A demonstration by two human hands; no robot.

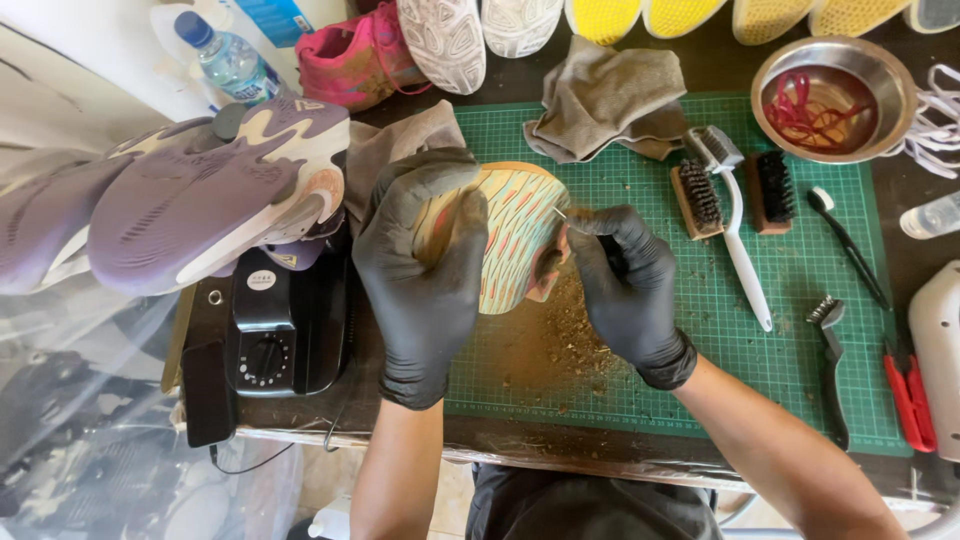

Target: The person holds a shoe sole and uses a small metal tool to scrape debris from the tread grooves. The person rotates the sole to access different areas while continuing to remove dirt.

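The left hand [425, 270], in a black glove, grasps a shoe [510, 235] sole-up over the green cutting mat [640, 300]. The right hand [625, 285] has its fingers clenched on a thin pick [560, 213] touching the sole, above loose dirt [555, 345].

A single head-worn camera looks almost straight down from above the person's chest onto the green gridded cutting mat [640, 330], close enough that the forearms enter from the bottom edge and the mat fills the middle and right of the frame. The view faces away from the body, so the mat's near edge lies low in the picture and the round steel bowl [900, 75] at its far right corner sits near the top. There is no second view to share any part of the scene.
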